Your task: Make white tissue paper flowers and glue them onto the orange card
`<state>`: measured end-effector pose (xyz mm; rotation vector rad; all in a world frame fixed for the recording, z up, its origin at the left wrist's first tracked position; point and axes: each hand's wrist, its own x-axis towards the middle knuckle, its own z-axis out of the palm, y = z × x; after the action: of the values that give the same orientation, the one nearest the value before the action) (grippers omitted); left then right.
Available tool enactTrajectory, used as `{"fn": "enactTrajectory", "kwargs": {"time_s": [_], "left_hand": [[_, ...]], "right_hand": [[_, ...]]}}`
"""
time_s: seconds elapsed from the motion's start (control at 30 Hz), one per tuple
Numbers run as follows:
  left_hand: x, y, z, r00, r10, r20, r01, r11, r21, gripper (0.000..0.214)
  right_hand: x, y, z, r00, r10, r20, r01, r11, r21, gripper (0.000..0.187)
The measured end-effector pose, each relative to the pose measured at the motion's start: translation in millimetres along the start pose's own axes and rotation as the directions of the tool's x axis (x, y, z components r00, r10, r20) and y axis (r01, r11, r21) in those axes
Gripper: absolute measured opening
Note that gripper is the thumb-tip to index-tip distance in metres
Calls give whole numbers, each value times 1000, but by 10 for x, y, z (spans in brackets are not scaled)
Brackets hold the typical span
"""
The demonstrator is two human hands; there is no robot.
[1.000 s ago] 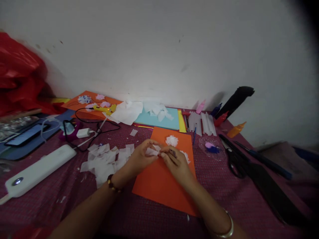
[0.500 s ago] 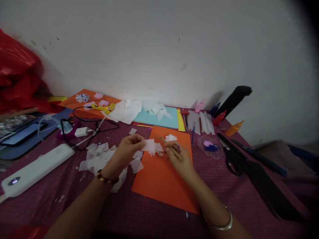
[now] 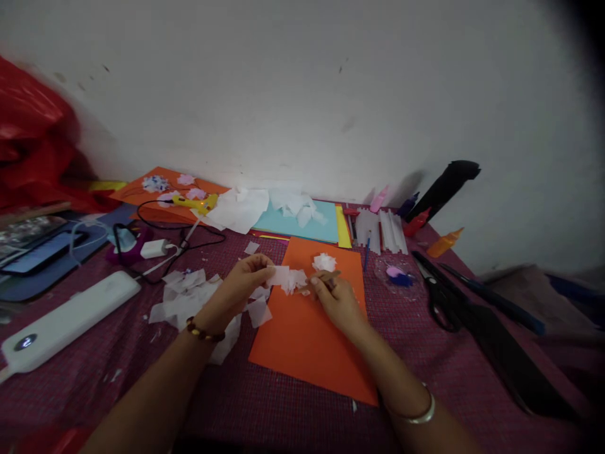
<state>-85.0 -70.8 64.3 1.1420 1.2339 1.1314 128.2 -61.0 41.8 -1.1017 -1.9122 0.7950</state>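
My left hand (image 3: 241,284) pinches a small piece of white tissue paper (image 3: 287,277) by its left end, above the orange card sheet (image 3: 307,334). My right hand (image 3: 333,299) is closed on a thin brown stick (image 3: 326,275) whose tip touches the tissue's right side. A white tissue flower (image 3: 324,261) lies on the card just beyond my right hand. A heap of cut white tissue squares (image 3: 189,299) lies under and left of my left wrist.
Black scissors (image 3: 437,293) and a long black tool lie to the right. A yellow glue gun (image 3: 196,203) with its cable, a white power bank (image 3: 61,318), glue sticks (image 3: 382,230), coloured bottles (image 3: 442,244) and blue paper (image 3: 302,224) lie near the wall.
My hands have drawn apart from a close pinch. The left hand moved left and lifted the tissue piece; the right hand shifted slightly, and the stick now shows.
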Motion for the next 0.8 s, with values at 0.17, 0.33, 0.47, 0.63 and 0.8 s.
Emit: {"fn": "enactTrajectory", "kwargs": {"time_s": [0.17,0.33,0.47,0.63,0.8], "left_hand": [[27,-52,-8,988,-89,124,77,992,102,17],[32,-107,-30,973,-52,225,-42,919,391,8],[38,-192,72,955,34,294,-182,852,491,6],[109,-315,217,951,193,241,-301,759,578,6],[203,-368,240,961,240,135,-271,730,627,8]], "right_hand": [[32,24,59,999,34,-19,-31,993,117,24],[46,32,96,994,109,-3,-104,954,282,24],[50,4,88,991,136,-15,-126,945,300,24],[51,47,79,992,119,-50,-101,955,281,24],[-19,14,-12,967,102,-234,-58,981,186,21]]}}
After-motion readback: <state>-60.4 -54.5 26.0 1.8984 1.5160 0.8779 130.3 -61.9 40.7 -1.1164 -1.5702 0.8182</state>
